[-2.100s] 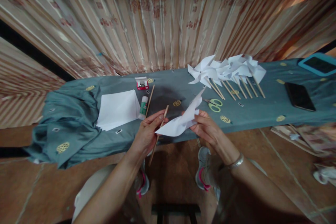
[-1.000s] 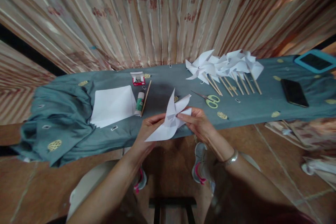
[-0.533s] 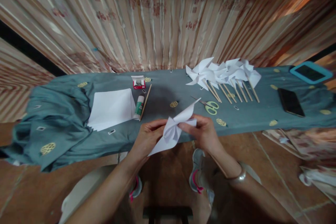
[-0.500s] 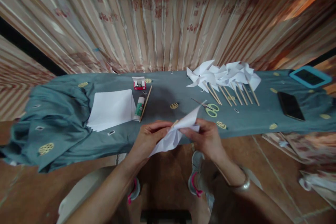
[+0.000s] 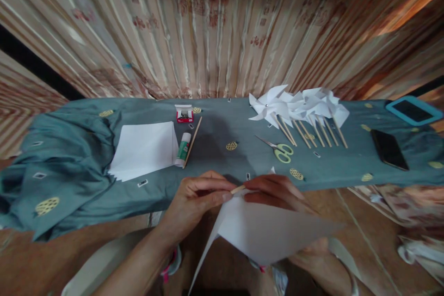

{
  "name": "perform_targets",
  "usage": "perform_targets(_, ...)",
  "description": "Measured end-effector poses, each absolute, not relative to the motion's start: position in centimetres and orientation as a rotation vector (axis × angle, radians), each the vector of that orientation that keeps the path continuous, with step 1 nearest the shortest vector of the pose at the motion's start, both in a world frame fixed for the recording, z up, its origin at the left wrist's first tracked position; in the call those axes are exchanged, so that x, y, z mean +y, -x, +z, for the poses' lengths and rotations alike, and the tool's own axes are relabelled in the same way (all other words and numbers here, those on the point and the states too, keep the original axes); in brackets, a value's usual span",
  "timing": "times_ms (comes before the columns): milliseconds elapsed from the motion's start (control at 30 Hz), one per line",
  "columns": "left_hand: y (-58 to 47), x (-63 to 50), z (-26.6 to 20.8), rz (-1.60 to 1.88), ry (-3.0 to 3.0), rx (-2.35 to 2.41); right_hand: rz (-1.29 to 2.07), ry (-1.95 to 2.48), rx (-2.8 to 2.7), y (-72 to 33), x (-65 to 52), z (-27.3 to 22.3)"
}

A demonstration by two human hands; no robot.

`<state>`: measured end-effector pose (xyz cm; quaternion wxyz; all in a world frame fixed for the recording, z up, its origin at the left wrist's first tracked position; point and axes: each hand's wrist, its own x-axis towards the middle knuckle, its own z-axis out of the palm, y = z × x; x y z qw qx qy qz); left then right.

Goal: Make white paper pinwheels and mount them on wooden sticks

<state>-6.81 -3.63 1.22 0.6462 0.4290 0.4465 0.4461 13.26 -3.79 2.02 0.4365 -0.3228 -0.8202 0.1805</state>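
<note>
In front of my body, my left hand (image 5: 203, 196) pinches a white paper pinwheel (image 5: 256, 231) near its centre, thumb against forefinger. The end of a pale wooden stick (image 5: 238, 189) shows between the fingertips of both hands. My right hand (image 5: 275, 189) is closed about the stick and the paper from the other side. One large blade of the pinwheel spreads over the right palm and wrist and hides much of them. How the stick meets the paper is covered by my fingers.
On the green cloth (image 5: 215, 162) lie a paper stack (image 5: 144, 148), a glue stick (image 5: 183, 149), a loose wooden stick (image 5: 193, 142), a red box of small metal pieces (image 5: 184, 114), scissors (image 5: 282, 151), several finished pinwheels (image 5: 277, 104), a black phone (image 5: 389, 149) and a blue-framed tablet (image 5: 414, 110).
Both hands have come lower and nearer my body. The pinwheel has turned, so a broad blade now faces me, and the stick's end shows more plainly between my fingers.
</note>
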Motion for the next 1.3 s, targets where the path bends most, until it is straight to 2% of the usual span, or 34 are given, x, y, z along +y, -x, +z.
perform_targets(1300,6.58,-3.64,1.16,1.02,-0.981,0.981,0.322,0.854,-2.154,-13.24,-3.79,2.45)
